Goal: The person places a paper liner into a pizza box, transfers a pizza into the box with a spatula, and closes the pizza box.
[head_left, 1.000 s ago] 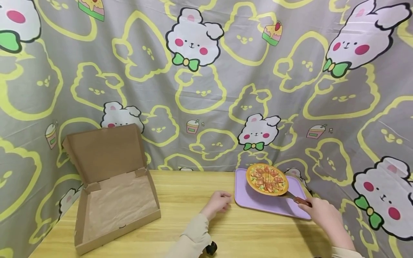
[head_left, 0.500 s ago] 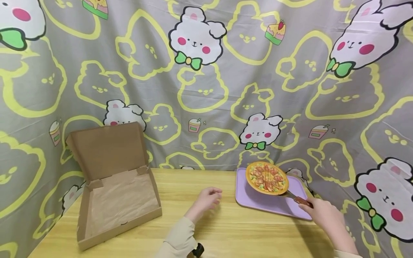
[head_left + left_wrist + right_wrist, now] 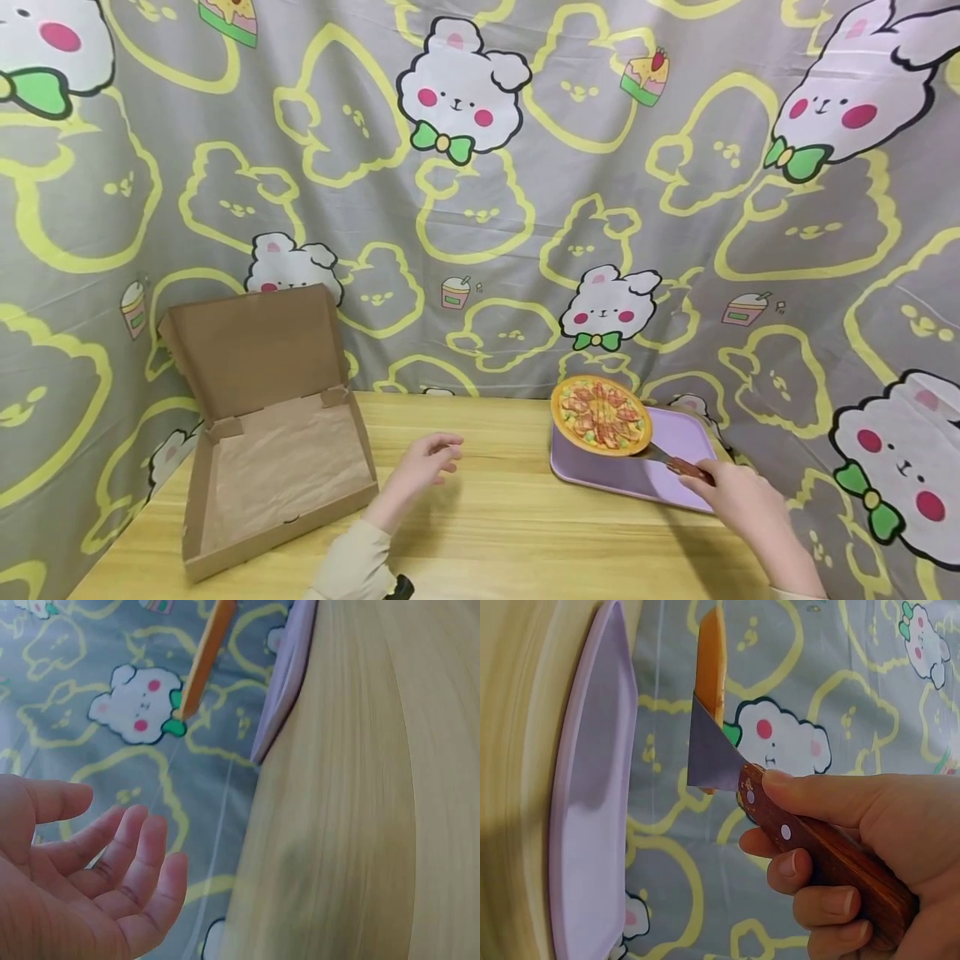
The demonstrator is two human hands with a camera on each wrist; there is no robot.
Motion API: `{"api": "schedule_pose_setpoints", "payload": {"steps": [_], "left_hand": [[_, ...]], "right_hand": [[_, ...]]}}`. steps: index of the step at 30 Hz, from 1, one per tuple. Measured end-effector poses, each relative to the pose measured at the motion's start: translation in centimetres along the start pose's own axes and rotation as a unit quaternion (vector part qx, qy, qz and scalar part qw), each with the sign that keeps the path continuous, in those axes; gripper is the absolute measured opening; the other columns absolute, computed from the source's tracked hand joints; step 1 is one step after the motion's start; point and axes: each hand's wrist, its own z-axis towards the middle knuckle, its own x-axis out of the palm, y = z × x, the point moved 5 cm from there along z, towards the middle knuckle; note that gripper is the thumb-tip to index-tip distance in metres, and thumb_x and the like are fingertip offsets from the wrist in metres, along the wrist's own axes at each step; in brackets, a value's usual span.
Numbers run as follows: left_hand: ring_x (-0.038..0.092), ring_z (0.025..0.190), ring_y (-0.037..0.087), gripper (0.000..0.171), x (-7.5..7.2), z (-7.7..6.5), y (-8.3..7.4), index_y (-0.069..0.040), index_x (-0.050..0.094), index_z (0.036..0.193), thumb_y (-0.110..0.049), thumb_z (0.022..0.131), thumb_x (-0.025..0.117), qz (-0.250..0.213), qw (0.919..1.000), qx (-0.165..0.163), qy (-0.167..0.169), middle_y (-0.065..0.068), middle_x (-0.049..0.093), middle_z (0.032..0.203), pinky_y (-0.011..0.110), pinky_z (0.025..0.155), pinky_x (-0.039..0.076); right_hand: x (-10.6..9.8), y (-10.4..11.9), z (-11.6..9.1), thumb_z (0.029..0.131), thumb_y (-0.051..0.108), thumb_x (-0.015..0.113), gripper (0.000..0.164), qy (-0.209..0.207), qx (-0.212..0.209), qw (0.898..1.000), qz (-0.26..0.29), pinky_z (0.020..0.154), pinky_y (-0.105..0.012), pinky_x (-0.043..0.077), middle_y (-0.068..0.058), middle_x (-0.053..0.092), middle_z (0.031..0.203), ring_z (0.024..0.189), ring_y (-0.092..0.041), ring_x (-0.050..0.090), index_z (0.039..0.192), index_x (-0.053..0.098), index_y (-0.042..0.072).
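Note:
My right hand (image 3: 746, 500) grips the brown wooden handle (image 3: 825, 859) of a spatula with a metal blade (image 3: 712, 750). On the blade rests a round pizza (image 3: 602, 415) with an orange crust, raised above the lilac tray (image 3: 678, 433); the right wrist view shows it edge-on. My left hand (image 3: 422, 467) hovers over the table between the pizza box and the tray. Its fingers are loosely bent and hold nothing, as the left wrist view confirms. The brown cardboard pizza box (image 3: 277, 533) lies with its lid (image 3: 258, 354) raised at the left.
A light wooden table (image 3: 480, 533) carries the box and the tray. Brown paper (image 3: 288, 458) lines the box. Behind the table hangs a grey curtain (image 3: 487, 350) with rabbit prints, also close along both sides.
My left hand has moved left, away from the tray and towards the box. My right hand has carried the pizza on the spatula slightly left, still above the tray.

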Motion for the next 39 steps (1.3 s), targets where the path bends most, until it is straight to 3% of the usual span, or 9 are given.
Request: {"api": "schedule_pose_setpoints", "payload": {"steps": [4,12,20,25,29,35,39], "left_hand": [[0.065,0.098,0.032,0.034,-1.8,-0.8,-0.2,-0.003,0.06,0.126,-0.024,0.1,0.053,0.003,0.9996,-0.002,-0.029,0.021,0.065,0.115,0.045,0.08,0.056],[0.066,0.09,0.022,0.029,-6.6,-2.4,-0.1,-0.002,0.064,0.121,-0.018,0.098,0.057,-0.003,0.9933,-0.009,-0.115,0.015,0.069,0.106,0.038,0.076,0.056],[0.065,0.093,0.014,0.038,-12.0,-4.5,-0.6,-0.002,0.056,0.131,-0.026,0.101,0.053,0.017,0.9913,-0.016,-0.129,0.011,0.067,0.111,0.036,0.081,0.055],[0.064,0.095,0.007,0.044,-15.1,-5.5,-1.1,-0.002,0.051,0.136,-0.03,0.102,0.05,0.042,0.9898,-0.013,-0.136,0.012,0.064,0.119,0.036,0.086,0.055],[0.063,0.092,-0.002,0.048,-17.3,-6.7,-1.6,0.0,0.048,0.138,-0.032,0.103,0.048,0.06,0.9873,-0.008,-0.147,0.002,0.066,0.114,0.035,0.088,0.055],[0.059,0.089,-0.011,0.053,-20.7,-8.6,-2.0,0.002,0.045,0.139,-0.036,0.102,0.048,0.078,0.9827,0.0,-0.168,-0.028,0.06,0.098,0.022,0.081,0.054],[0.059,0.089,-0.013,0.04,-23.2,-9.8,-1.5,-0.012,0.053,0.132,-0.037,0.101,0.05,0.067,0.9808,0.0,-0.183,-0.036,0.056,0.093,0.016,0.076,0.053]], "right_hand": [[-0.1,1.0,0.1,0.091,0.047,0.062,0.032,-0.003,-0.007,1.0,0.005,0.049,-0.031,0.031,0.002,0.051,0.063,0.058,-0.016,0.046,0.083,0.063,0.016],[0.6,3.3,0.7,0.091,0.043,0.064,0.028,-0.026,-0.037,0.999,0.012,0.049,-0.031,0.03,0.004,0.05,0.061,0.057,-0.014,0.044,0.077,0.06,0.018],[1.2,6.2,1.3,0.088,0.033,0.069,0.028,-0.046,-0.07,0.996,0.021,0.052,-0.028,0.029,0.005,0.046,0.058,0.055,-0.012,0.039,0.069,0.055,0.019],[1.6,7.7,1.7,0.088,0.038,0.069,0.025,-0.048,-0.072,0.996,0.021,0.05,-0.03,0.031,0.005,0.051,0.061,0.056,-0.013,0.042,0.074,0.06,0.019],[2.0,8.8,1.9,0.087,0.038,0.069,0.024,-0.048,-0.071,0.996,0.021,0.05,-0.03,0.031,0.005,0.051,0.061,0.056,-0.014,0.043,0.074,0.061,0.02],[2.6,10.4,2.3,0.086,0.036,0.071,0.022,-0.054,-0.078,0.995,0.031,0.05,-0.03,0.031,0.005,0.051,0.06,0.055,-0.013,0.043,0.075,0.062,0.019],[3.1,11.7,2.7,0.086,0.036,0.071,0.023,-0.057,-0.087,0.994,0.037,0.05,-0.029,0.031,0.006,0.049,0.059,0.055,-0.013,0.042,0.074,0.062,0.02]]}}
